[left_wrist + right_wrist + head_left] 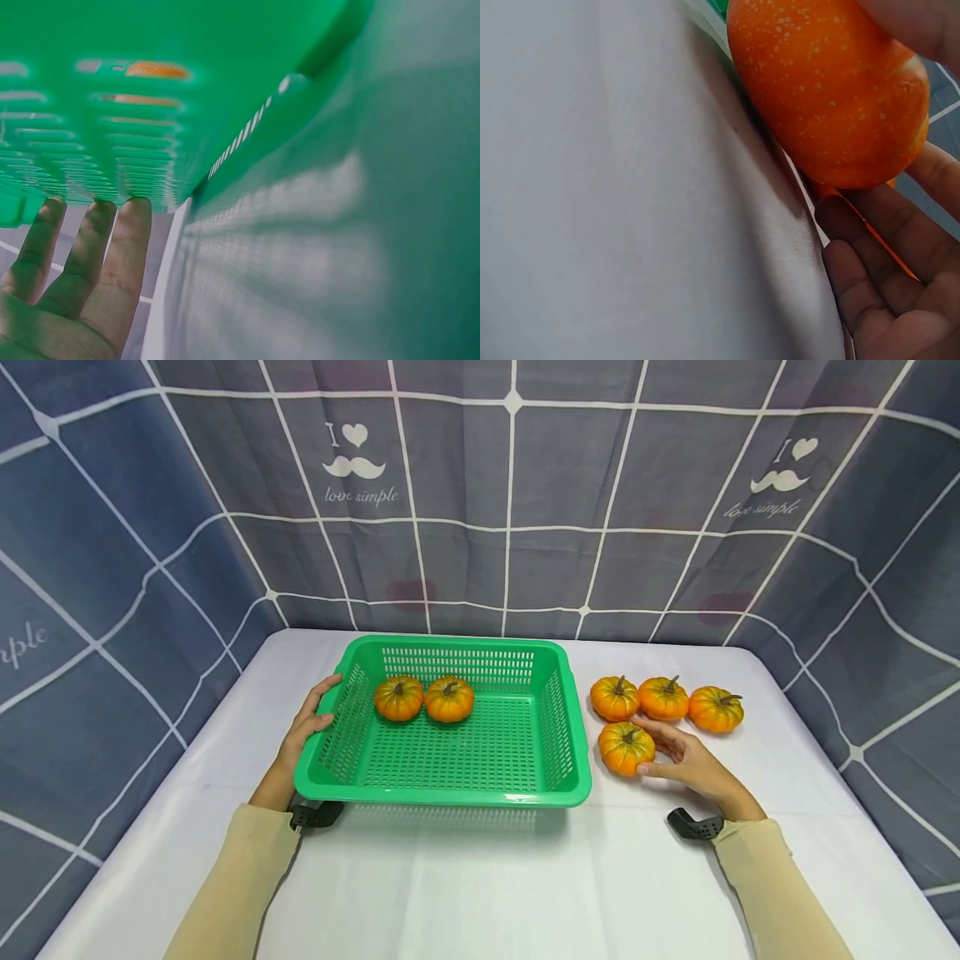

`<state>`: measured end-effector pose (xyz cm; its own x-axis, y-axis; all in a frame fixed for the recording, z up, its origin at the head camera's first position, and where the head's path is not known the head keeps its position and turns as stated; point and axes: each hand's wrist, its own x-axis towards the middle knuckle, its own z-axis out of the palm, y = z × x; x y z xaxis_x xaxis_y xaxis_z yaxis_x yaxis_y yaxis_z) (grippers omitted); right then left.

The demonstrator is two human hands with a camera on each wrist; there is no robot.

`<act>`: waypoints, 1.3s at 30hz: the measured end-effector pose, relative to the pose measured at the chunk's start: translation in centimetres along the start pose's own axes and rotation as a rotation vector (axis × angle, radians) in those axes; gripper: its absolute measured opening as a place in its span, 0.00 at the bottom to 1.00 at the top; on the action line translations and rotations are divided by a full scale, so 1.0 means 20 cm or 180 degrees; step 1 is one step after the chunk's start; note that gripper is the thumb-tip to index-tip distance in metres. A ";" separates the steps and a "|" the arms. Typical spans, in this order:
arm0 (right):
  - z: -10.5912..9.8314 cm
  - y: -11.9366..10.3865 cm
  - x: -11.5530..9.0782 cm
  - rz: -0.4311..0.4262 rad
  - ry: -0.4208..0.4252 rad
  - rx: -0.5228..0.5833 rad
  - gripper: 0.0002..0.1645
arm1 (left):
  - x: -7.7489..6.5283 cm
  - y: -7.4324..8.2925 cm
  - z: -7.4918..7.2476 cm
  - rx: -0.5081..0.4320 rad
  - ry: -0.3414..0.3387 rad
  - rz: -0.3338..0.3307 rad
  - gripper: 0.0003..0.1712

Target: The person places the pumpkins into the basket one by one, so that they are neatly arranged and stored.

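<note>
My right hand (pixel 686 760) holds a small orange pumpkin (pixel 626 748) between thumb and fingers, just right of the green basket (pixel 450 794). In the right wrist view, this pumpkin (pixel 825 97) is close over the white cloth, with the thumb on one side and fingers on the other. At the basket's left side is my left hand (pixel 303 727), its thumb on the rim and its fingers (pixel 124 262) fairly straight against the perforated outer wall. Inside the basket, two pumpkins, one at left (pixel 398 698) and one at right (pixel 449 699), sit side by side toward the back.
Three more pumpkins, left (pixel 614 697), middle (pixel 663 698) and right (pixel 716 709), stand in a row behind the right hand. A white cloth (pixel 450 893) covers the table. Dark grid-patterned curtains (pixel 465 468) enclose the back and both sides.
</note>
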<state>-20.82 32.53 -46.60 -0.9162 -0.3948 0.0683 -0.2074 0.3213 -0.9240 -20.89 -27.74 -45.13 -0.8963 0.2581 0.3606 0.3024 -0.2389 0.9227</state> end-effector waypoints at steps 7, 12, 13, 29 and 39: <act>-0.01 -0.02 0.00 -0.0099 0.0003 0.0128 0.43 | 0.00 0.01 0.01 0.0047 0.0052 -0.0042 0.36; -0.01 -0.03 0.01 -0.0192 0.0020 0.0126 0.42 | 0.00 0.00 0.00 -0.0043 -0.0021 0.0032 0.36; -0.01 -0.04 0.00 -0.0201 0.0023 0.0114 0.42 | 0.00 0.00 0.00 -0.0060 -0.0042 0.0051 0.36; -0.01 -0.18 0.01 -0.0565 0.0005 -0.0164 0.41 | 0.00 0.00 0.00 -0.0041 -0.0023 -0.0011 0.36; 0.00 -0.32 0.00 -0.0585 0.0055 -0.0268 0.43 | 0.00 0.00 0.00 0.0007 -0.0032 0.0015 0.35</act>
<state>-19.49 30.44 -40.66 -0.8659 -0.4388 0.2400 -0.3989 0.3164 -0.8607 -20.91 -27.70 -45.12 -0.8916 0.2662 0.3663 0.3074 -0.2380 0.9213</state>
